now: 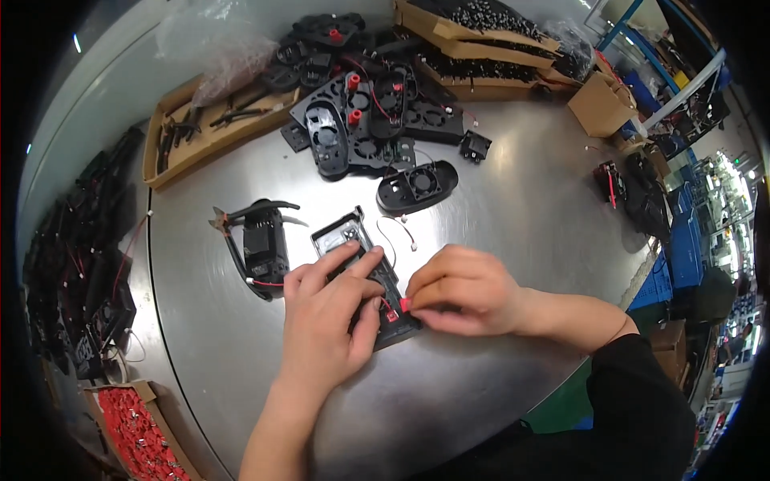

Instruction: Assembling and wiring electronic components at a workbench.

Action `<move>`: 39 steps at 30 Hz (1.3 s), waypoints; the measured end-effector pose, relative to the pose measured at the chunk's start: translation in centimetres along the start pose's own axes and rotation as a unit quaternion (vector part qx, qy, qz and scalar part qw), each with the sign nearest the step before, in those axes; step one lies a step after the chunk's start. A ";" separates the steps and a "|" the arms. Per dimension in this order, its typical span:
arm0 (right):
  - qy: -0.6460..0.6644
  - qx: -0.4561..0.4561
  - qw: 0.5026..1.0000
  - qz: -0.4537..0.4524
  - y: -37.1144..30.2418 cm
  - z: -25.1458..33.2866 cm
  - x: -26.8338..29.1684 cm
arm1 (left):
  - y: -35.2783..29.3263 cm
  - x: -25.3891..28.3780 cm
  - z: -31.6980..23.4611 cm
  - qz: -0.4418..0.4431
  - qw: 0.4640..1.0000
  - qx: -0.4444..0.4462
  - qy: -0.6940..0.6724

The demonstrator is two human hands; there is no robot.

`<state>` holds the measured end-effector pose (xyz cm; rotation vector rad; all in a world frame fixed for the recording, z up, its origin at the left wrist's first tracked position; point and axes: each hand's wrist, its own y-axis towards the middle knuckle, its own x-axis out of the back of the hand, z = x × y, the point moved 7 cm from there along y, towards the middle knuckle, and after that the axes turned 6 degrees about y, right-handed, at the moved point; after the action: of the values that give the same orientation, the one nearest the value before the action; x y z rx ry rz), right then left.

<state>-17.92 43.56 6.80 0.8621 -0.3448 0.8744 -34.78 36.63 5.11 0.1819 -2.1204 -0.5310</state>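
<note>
A black rectangular plastic housing (385, 276) with an opening at its far end lies on the metal table in front of me. My left hand (333, 313) rests across it with fingers spread and pressing down, covering much of its middle. Near the housing's close end sits a red connector (391, 316) with thin red wires, by my left thumb. At the right edge of the housing my right hand (465, 293) pinches a small red piece (405, 305). Most of that piece is hidden by the fingertips. A thin wire with a white plug (413, 246) lies just beyond.
Orange-handled cutters (218, 221) lean on a black device (263, 240) at the left. Black fan housings (369, 120) pile up at the back. A cardboard tray (152, 152), boxes of small black parts (481, 48) and a box of red pieces (132, 425) stand around the edges.
</note>
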 end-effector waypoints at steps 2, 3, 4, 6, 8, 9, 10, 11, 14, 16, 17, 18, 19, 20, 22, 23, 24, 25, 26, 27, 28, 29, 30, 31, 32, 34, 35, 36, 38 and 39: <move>-0.017 0.017 0.998 0.057 0.1 0.9 -1.2 | 0.1 -0.2 0.1 -0.001 1.000 0.005 -0.006; -0.023 0.014 0.998 0.053 0.1 0.9 -1.5 | 0.1 -0.2 0.1 -0.005 1.000 0.002 -0.006; -0.019 0.012 0.998 0.055 0.0 0.9 -1.6 | 0.2 -0.1 0.1 -0.010 1.000 -0.002 -0.006; -0.046 -0.009 0.997 0.056 0.1 0.9 -1.8 | 0.1 -0.2 0.2 -0.008 1.000 0.003 -0.005; -0.041 -0.007 0.998 0.056 0.0 1.0 -2.0 | 0.2 -0.2 0.1 -0.012 1.000 -0.001 -0.007; -0.039 -0.004 0.998 0.054 0.0 1.0 -2.1 | 0.1 -0.2 0.1 -0.012 1.000 0.001 -0.008; -0.038 -0.005 0.998 0.056 0.1 1.1 -2.2 | 0.0 -0.2 0.1 -0.015 1.000 -0.001 -0.009; -0.041 -0.006 0.998 0.056 0.1 1.0 -2.3 | 0.0 -0.2 0.0 -0.017 1.000 -0.003 -0.009; -0.051 -0.014 0.997 0.062 0.2 1.3 -2.3 | -0.2 -0.2 0.1 -0.013 1.000 -0.002 -0.014; -0.059 -0.022 0.996 0.070 0.3 1.4 -2.3 | -0.2 -0.3 0.2 -0.013 1.000 -0.001 -0.014; -0.067 -0.013 0.995 0.076 0.4 1.6 -2.3 | -0.2 -0.3 0.2 -0.012 1.000 -0.002 -0.013; -0.076 -0.004 0.994 0.082 0.4 1.7 -2.4 | -0.3 -0.4 0.2 -0.012 1.000 0.000 -0.015; -0.075 -0.005 0.994 0.082 0.4 1.8 -2.3 | -0.1 -0.3 0.1 -0.010 1.000 -0.001 -0.011; -0.098 0.007 0.992 0.078 0.4 2.0 -2.3 | -0.1 -0.3 0.0 -0.008 1.000 -0.002 -0.008; -0.120 0.018 0.990 0.074 0.4 2.4 -2.3 | 0.0 -0.4 0.0 -0.007 1.000 -0.006 -0.006; -0.139 0.021 0.987 0.075 0.4 2.5 -2.3 | 0.0 -0.4 0.0 -0.009 1.000 -0.010 -0.003; -0.159 0.025 0.984 0.076 0.3 2.6 -2.4 | 0.0 -0.4 0.0 -0.008 1.000 -0.009 -0.003; -0.158 0.025 0.984 0.076 0.3 2.6 -2.5 | 0.0 -0.4 -0.1 -0.010 1.000 -0.009 -0.001; -0.148 0.014 0.986 0.073 0.3 2.5 -2.6 | 0.0 -0.4 -0.1 -0.012 1.000 -0.010 0.001; -0.138 0.004 0.988 0.070 0.2 2.3 -2.6 | 0.0 -0.4 -0.1 -0.013 1.000 -0.009 0.001; -0.137 0.004 0.988 0.070 0.1 2.3 -2.7 | 0.0 -0.5 -0.1 -0.012 1.000 -0.010 0.000; -0.132 -0.004 0.988 0.074 0.0 2.0 -2.8 | 0.0 -0.5 -0.1 -0.012 1.000 -0.012 -0.002; -0.127 -0.012 0.989 0.079 0.0 1.9 -2.8 | -0.1 -0.5 0.0 -0.013 1.000 -0.011 -0.002; -0.126 -0.011 0.989 0.080 0.2 2.3 -2.8 | -0.1 -0.5 0.0 -0.011 1.000 -0.012 0.001; -0.128 -0.019 0.988 0.078 0.5 2.8 -2.6 | -0.2 -0.5 0.0 -0.009 1.000 -0.014 0.004; -0.131 -0.028 0.988 0.078 0.6 3.0 -2.5 | -0.1 -0.5 0.1 -0.008 1.000 -0.010 0.001; -0.165 0.003 0.983 0.078 0.4 3.2 -2.7 | -0.1 -0.6 0.1 -0.007 1.000 -0.008 -0.002; -0.200 0.033 0.976 0.077 0.3 3.4 -2.8 | -0.1 -0.6 0.1 -0.007 1.000 -0.008 -0.003; -0.189 0.038 0.977 0.088 0.3 3.1 -3.0 | -0.2 -0.2 0.1 -0.026 1.000 -0.016 -0.005; -0.180 0.042 0.978 0.098 0.4 3.1 -3.2 | -0.3 0.0 0.1 -0.026 1.000 -0.014 -0.003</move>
<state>-19.95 39.64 7.05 1.0815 -0.7222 0.9181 -34.85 36.37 4.88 0.2194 -2.1185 -0.5924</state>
